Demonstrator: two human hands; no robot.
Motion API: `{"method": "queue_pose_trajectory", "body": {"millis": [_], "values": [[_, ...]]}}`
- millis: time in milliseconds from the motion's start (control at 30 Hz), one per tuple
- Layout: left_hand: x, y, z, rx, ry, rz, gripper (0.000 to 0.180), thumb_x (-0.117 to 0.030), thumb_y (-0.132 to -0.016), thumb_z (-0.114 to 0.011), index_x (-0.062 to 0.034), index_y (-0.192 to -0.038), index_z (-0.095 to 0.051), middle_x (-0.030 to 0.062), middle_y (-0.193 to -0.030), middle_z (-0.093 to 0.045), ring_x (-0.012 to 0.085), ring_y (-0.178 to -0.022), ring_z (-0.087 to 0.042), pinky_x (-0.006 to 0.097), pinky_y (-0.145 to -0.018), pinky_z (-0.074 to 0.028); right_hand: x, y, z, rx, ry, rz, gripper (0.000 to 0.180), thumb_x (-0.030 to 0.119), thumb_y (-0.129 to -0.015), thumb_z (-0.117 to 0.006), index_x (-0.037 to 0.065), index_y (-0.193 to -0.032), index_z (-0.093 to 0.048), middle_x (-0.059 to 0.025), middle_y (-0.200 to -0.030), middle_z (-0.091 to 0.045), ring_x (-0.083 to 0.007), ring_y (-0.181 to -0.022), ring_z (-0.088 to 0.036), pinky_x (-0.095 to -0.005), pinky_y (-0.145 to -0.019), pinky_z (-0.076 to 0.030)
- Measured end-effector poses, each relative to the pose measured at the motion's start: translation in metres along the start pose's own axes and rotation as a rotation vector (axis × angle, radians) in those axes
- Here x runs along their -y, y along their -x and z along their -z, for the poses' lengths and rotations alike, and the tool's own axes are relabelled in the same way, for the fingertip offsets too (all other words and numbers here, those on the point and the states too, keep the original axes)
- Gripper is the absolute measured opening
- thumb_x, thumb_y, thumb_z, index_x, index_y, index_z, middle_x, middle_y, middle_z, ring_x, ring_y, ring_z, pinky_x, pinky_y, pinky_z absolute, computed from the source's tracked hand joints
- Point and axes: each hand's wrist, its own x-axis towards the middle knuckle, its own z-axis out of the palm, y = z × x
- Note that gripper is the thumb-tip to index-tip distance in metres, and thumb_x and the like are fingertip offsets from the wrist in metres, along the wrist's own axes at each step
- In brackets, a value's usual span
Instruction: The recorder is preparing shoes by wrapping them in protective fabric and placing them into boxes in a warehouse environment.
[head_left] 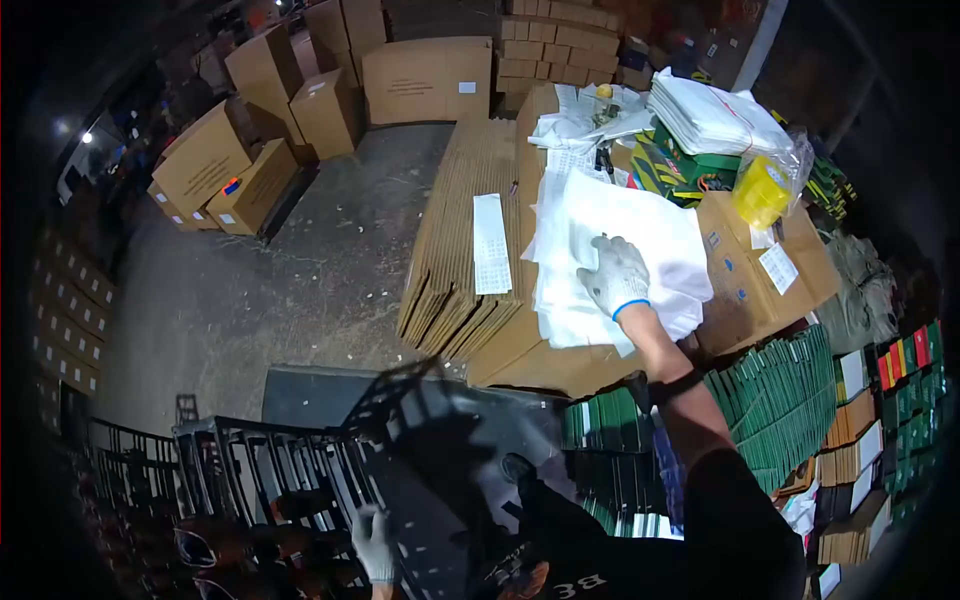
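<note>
Right hand (616, 277) flat on white sheets (665, 232), fingers loosely open; left hand (375, 548) near black racks (285, 465), grip unclear; wide floor (330, 240) beside cardboard stack's (450, 225) edge.

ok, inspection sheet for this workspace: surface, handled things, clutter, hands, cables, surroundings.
Surface: brown cardboard, largely covered.
Handled things: white sheets, loosely piled, edges uneven.
Clutter: label strip on flattened cardboard; folded white stack; yellow roll-like item in clear plastic.
Hands: right hand, gloved, spread on the sheets; left hand, gloved, low by black metal frames, contact unclear.
Cables: nothing seen.
Surroundings: cardboard boxes on the floor behind; green stacked pieces right; edges dark.
</note>
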Motion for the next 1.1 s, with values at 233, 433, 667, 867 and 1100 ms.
{"method": "queue_pose_trajectory", "body": {"millis": [233,433,667,867,1100], "values": [[-0.224,-0.121,-0.218,0.438,0.002,-0.265,0.016,-0.009,-0.107,-0.069,0.0018,-0.119,-0.069,0.0101,-0.101,-0.071,0.0122,-0.091,-0.064,0.028,-0.084,-0.053,-0.057,-0.063,-0.039,0.076,0.092,0.265,0.035,0.030,-0.091,-0.072,0.002,-0.111,-0.078,-0.0210,-0.110,-0.077,-0.0390,-0.109,-0.073,-0.0518,-0.100,-0.057],[-0.306,-0.189,-0.313,0.534,0.102,-0.408,0.015,-0.010,-0.110,-0.066,0.0014,-0.120,-0.067,0.0013,-0.106,-0.067,0.0078,-0.100,-0.061,0.025,-0.092,-0.052,-0.086,-0.067,-0.018,0.272,-0.677,-0.006,0.028,0.024,-0.092,-0.079,-0.003,-0.099,-0.077,-0.0187,-0.086,-0.075,-0.0318,-0.081,-0.069,-0.0436,-0.080,-0.056],[-0.363,-0.245,-0.403,0.605,0.569,-0.151,0.057,-0.032,-0.112,-0.066,0.0148,-0.143,-0.057,0.0242,-0.135,-0.068,0.0291,-0.129,-0.067,0.042,-0.117,-0.054,-0.107,-0.067,-0.018,0.167,-1.410,-0.408,0.011,0.013,-0.097,-0.081,0.005,-0.093,-0.076,0.0019,-0.075,-0.068,-0.0067,-0.057,-0.055,-0.0248,-0.053,-0.044],[-0.312,-0.293,-0.496,0.863,0.651,0.463,0.107,-0.080,-0.104,-0.052,0.0094,-0.161,-0.037,0.0303,-0.160,-0.049,0.0375,-0.148,-0.051,0.051,-0.122,-0.045,-0.101,-0.045,-0.001,0.017,-1.173,-0.097,0.010,0.008,-0.094,-0.080,0.001,-0.101,-0.077,-0.0049,-0.091,-0.074,-0.0137,-0.070,-0.066,-0.0269,-0.062,-0.050],[-0.274,-0.332,-0.527,0.978,0.473,0.322,0.053,-0.045,-0.110,-0.069,-0.0005,-0.139,-0.067,0.0108,-0.120,-0.074,0.0232,-0.104,-0.074,0.040,-0.091,-0.063,-0.122,-0.040,-0.016,-0.015,-0.884,0.106,0.057,0.016,-0.077,-0.093,0.004,-0.129,-0.073,-0.0154,-0.117,-0.069,-0.0299,-0.102,-0.068,-0.0387,-0.093,-0.057]]}}
